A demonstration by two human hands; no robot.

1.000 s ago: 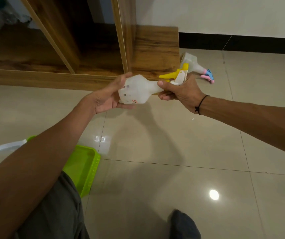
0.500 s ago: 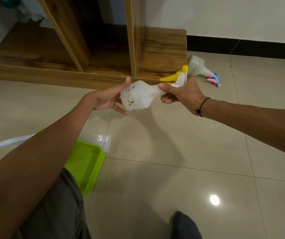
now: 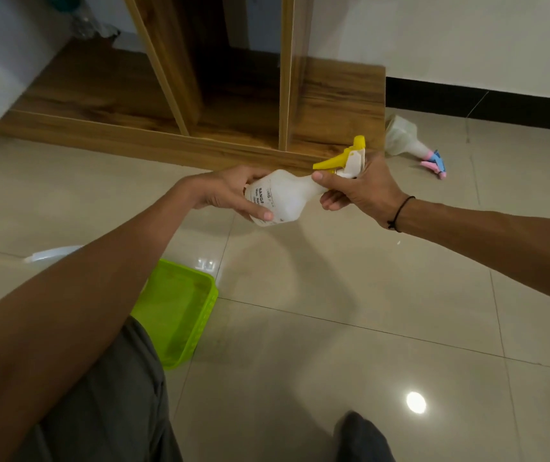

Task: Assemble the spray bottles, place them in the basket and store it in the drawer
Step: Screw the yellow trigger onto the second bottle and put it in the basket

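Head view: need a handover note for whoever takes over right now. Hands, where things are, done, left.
Left hand: gripping the body of the white spray bottle, held off the floor on its side.
Right hand: closed round the bottle's neck, just under the yellow trigger head. Whether the head is fully tight cannot be told.
Second bottle, pink and blue head on, lies on the floor by the wall.
Green basket: on the floor by the left knee; the visible part holds no bottles.
Something white pokes out behind the left arm; unclear what.
Left: finish this bottle, put both bottles in the basket, store it in the drawer.
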